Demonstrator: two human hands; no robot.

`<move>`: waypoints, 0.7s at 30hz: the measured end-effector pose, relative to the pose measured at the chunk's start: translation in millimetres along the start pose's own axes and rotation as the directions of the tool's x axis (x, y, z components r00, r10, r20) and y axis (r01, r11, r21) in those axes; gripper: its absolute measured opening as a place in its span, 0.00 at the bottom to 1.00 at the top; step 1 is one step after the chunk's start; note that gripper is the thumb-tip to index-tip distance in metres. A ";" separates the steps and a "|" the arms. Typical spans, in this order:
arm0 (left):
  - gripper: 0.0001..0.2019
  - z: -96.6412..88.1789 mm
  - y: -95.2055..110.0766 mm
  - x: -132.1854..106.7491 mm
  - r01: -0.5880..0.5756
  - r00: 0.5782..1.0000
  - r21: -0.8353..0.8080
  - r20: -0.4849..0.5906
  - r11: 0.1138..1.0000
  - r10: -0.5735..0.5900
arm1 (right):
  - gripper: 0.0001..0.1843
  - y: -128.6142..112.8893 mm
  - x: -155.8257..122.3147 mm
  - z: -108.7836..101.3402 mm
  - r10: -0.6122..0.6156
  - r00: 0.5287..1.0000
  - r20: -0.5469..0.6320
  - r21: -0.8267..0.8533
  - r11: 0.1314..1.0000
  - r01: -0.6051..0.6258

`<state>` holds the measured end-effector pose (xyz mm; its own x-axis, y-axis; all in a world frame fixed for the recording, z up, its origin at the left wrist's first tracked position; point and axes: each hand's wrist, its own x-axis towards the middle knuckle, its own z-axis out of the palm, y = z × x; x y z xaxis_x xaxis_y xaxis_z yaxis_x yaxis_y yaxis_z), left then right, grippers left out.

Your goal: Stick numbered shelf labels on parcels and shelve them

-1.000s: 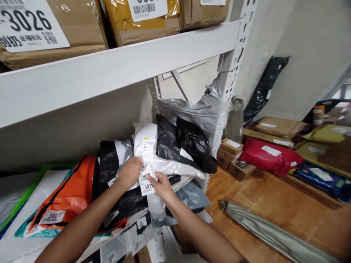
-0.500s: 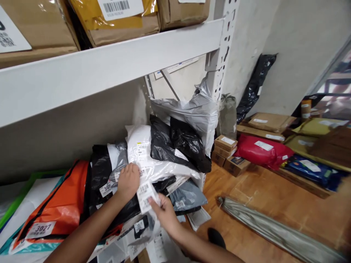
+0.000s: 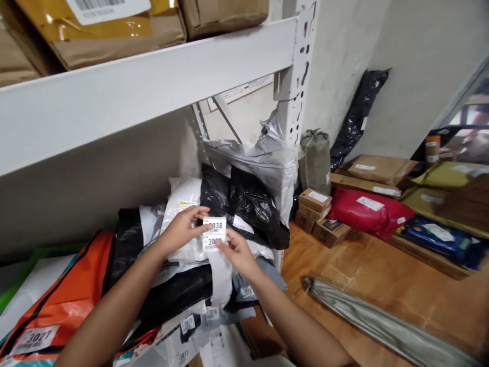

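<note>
A strip of white numbered stickers is held up in front of the parcels, its top label ending in "038". My right hand pinches the strip at its right side, thumb on the lower label. From the left, my left hand closes on the top label, thumb across its front and fingertips at its upper edge. The strip's pale tail hangs down below. Behind my hands lie a white plastic parcel and black plastic parcels, piled on the lower shelf.
An orange parcel labelled 3027 lies at left. Above runs a white shelf beam carrying cardboard boxes. A perforated post stands at right. On the floor are a red parcel, small boxes and a long wrapped roll.
My left hand has left the white parcel and come to the top sticker. My right hand has raised the sticker strip, whose tail now hangs in view. The view has shifted slightly right.
</note>
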<state>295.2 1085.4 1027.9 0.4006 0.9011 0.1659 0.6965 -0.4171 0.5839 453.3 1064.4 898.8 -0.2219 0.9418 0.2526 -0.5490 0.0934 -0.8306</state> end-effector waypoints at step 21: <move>0.16 33.7 -7.9 20.8 0.386 0.906 0.071 -0.218 0.920 -0.364 | 0.32 -33.9 49.4 -72.8 -0.370 0.910 0.185 -0.744 0.553 0.376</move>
<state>318.1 1103.4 1000.0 -0.0201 0.9936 0.1109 0.8375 -0.0439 0.5446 519.6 1131.3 903.3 -0.1482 0.7630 0.6292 0.2127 0.6460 -0.7332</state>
